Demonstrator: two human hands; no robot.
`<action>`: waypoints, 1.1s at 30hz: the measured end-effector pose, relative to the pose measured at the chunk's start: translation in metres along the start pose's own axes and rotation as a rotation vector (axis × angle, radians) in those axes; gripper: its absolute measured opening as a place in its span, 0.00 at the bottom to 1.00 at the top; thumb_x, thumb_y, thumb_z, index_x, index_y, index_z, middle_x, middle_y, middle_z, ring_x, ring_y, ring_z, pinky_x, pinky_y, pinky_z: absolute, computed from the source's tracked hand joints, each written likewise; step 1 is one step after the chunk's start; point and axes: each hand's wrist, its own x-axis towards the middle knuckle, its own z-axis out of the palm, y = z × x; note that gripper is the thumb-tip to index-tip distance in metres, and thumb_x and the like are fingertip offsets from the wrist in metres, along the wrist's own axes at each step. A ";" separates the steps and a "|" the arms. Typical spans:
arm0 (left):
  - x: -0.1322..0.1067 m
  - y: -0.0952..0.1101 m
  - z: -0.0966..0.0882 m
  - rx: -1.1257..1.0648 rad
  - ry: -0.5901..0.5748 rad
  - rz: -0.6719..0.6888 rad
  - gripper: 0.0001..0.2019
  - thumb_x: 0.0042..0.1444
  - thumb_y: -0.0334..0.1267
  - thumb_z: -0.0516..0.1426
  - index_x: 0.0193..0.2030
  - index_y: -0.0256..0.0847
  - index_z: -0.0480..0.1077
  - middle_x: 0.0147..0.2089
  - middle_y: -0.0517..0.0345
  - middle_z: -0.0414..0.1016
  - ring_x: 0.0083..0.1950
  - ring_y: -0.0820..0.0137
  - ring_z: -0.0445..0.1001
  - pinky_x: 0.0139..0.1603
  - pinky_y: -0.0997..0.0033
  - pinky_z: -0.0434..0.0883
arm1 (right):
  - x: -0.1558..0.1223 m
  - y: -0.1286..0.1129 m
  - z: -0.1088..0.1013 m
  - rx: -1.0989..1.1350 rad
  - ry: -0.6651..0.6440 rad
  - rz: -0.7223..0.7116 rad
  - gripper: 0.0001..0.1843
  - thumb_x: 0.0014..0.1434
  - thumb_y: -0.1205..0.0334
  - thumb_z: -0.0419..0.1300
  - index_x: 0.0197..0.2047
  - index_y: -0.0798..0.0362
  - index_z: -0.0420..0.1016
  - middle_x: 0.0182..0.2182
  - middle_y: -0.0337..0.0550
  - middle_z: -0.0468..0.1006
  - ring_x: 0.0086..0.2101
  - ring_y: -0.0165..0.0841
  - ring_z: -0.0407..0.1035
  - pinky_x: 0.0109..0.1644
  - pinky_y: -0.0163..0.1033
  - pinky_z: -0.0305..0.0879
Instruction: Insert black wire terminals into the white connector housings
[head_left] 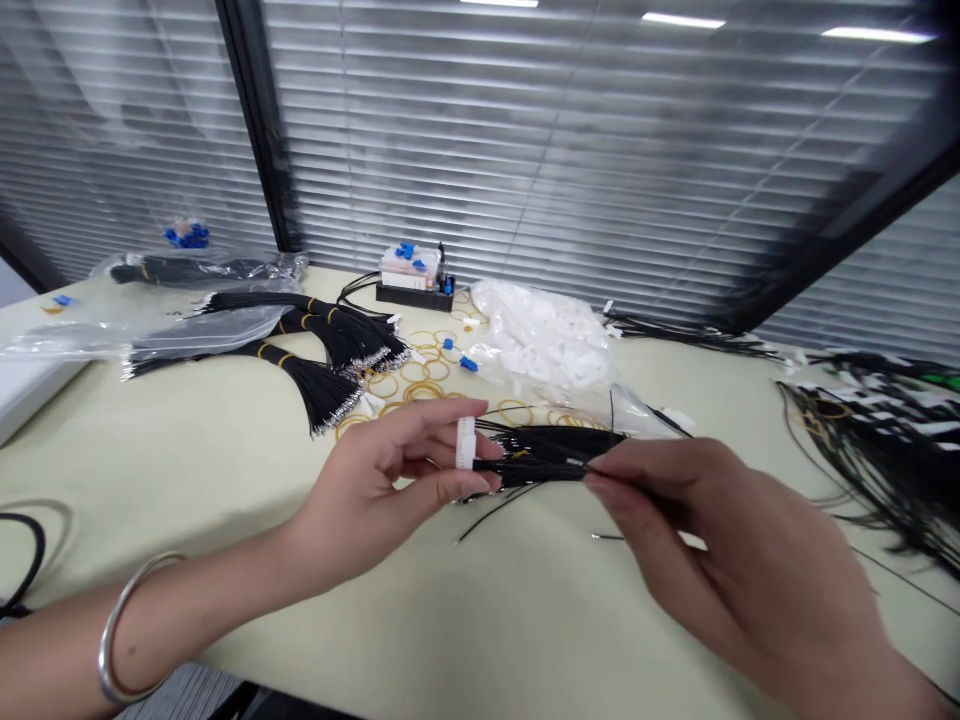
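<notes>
My left hand pinches a small white plastic connector between thumb and fingers, just above the cream table. A bunch of thin black wires runs from the connector to the right. My right hand is closed in a pinch on one black wire of that bunch, close to the connector. A few loose wire ends hang down below the bunch. A silver bangle sits on my left wrist.
Bundles of black wires tied with yellow bands lie at the back left, partly in clear bags. Yellow rubber bands are scattered mid-table. A bag of white connectors, a small box with blue parts and a wire heap lie behind.
</notes>
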 end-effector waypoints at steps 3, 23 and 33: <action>-0.002 0.002 -0.002 -0.076 -0.071 0.093 0.18 0.52 0.26 0.60 0.49 0.41 0.69 0.41 0.58 0.79 0.38 0.73 0.79 0.41 0.81 0.76 | 0.004 -0.014 0.001 0.059 -0.025 -0.027 0.05 0.63 0.66 0.48 0.34 0.52 0.60 0.21 0.34 0.67 0.17 0.20 0.58 0.22 0.28 0.55; 0.003 -0.009 -0.002 0.296 -0.174 0.148 0.21 0.49 0.30 0.63 0.51 0.32 0.71 0.38 0.53 0.72 0.37 0.75 0.72 0.39 0.79 0.74 | -0.003 -0.009 0.013 0.113 0.009 0.002 0.04 0.60 0.69 0.52 0.39 0.53 0.66 0.29 0.36 0.71 0.27 0.20 0.64 0.28 0.27 0.60; 0.002 -0.009 -0.001 0.386 -0.099 0.191 0.21 0.49 0.29 0.63 0.51 0.32 0.71 0.37 0.54 0.73 0.34 0.77 0.74 0.39 0.83 0.75 | -0.002 -0.013 0.016 0.211 -0.014 0.080 0.03 0.60 0.68 0.52 0.39 0.53 0.65 0.26 0.35 0.72 0.24 0.20 0.65 0.28 0.26 0.62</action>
